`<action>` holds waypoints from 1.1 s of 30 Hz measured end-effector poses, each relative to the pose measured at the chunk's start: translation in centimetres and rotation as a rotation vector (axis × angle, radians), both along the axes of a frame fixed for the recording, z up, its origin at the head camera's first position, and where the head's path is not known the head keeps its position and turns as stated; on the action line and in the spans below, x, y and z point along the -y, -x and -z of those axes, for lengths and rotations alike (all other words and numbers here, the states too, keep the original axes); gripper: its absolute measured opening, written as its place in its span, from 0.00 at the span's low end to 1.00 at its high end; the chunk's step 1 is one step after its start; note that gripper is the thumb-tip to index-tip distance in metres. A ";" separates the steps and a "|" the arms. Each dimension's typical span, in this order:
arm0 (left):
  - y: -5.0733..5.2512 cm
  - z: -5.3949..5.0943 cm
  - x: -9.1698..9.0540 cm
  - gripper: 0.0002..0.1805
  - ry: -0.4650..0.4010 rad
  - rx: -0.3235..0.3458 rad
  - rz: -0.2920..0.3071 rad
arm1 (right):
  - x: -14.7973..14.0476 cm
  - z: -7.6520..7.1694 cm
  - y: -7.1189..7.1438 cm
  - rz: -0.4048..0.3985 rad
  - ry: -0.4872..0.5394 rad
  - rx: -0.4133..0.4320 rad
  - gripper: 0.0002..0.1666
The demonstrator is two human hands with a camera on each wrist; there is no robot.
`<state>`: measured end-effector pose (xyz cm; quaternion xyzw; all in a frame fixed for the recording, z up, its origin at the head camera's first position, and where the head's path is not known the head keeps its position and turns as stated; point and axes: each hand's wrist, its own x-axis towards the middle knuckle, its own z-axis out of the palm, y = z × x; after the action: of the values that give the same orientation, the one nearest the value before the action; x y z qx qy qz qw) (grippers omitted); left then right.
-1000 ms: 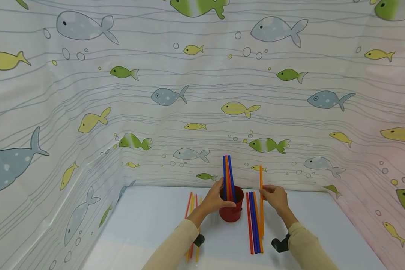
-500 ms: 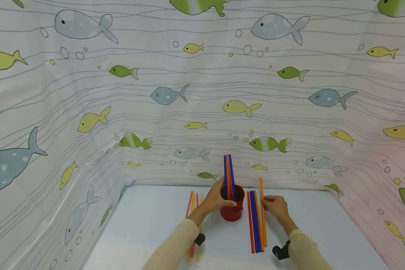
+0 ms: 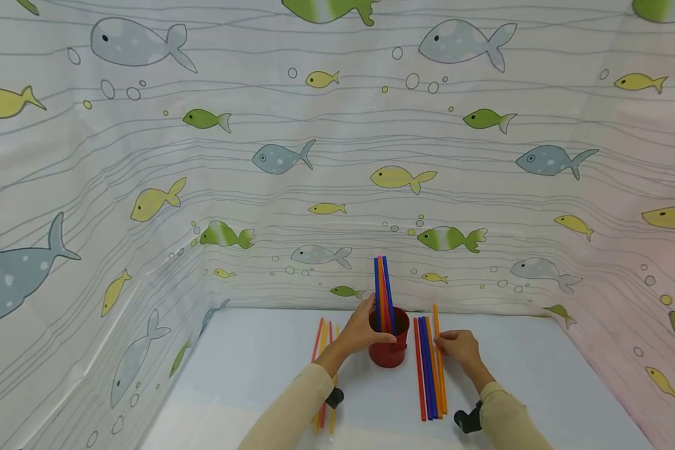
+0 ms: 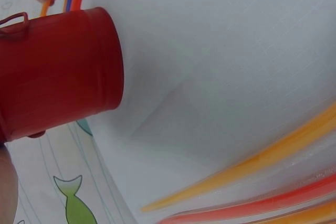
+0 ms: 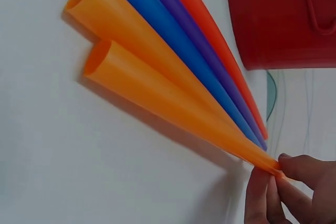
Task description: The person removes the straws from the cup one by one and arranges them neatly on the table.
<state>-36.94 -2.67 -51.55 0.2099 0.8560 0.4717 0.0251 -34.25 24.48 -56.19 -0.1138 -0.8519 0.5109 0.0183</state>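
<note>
Upright on the table stands a red metal cup [image 3: 388,351], also large in the left wrist view [image 4: 63,72]. Several blue, orange and red straws [image 3: 384,294] rise from its mouth. My left hand [image 3: 360,328] grips cup and straws at the rim, thumb across the front. To the cup's right, my right hand [image 3: 462,349] pinches the upper part of an orange straw [image 3: 441,375] between thumb and fingers [image 5: 302,169]. That straw lies beside a row of red, blue, purple and orange straws [image 3: 427,375]; its near end is next to another orange one [image 5: 131,24].
Left of the cup, partly under my left forearm, lie several red, orange and yellow straws [image 3: 322,350], seen close in the left wrist view [image 4: 252,169]. The white table [image 3: 247,362] meets a fish-patterned curtain [image 3: 292,187] at its back and sides.
My right hand has come down and nearer with the orange straw, which now lies lower beside the row. My left hand has stayed at the cup.
</note>
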 end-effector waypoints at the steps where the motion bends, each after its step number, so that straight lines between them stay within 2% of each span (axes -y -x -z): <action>1: 0.0 0.0 0.0 0.66 -0.001 -0.001 0.002 | 0.0 0.1 0.0 -0.001 -0.006 0.002 0.19; 13: 0.1 0.2 0.0 0.66 -0.029 0.002 0.014 | -0.1 1.1 0.4 0.001 -0.075 0.017 0.19; 22: 0.2 0.1 0.1 0.65 -0.036 -0.009 0.027 | -0.1 1.1 0.5 -0.006 -0.120 0.022 0.19; 33: 0.1 0.1 0.0 0.65 -0.044 0.027 0.017 | 0.0 1.2 0.5 -0.017 -0.181 0.017 0.18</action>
<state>-37.02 -2.71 -51.60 0.2111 0.8434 0.4928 0.0358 -34.70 24.50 -57.42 -0.1087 -0.8956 0.4311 0.0167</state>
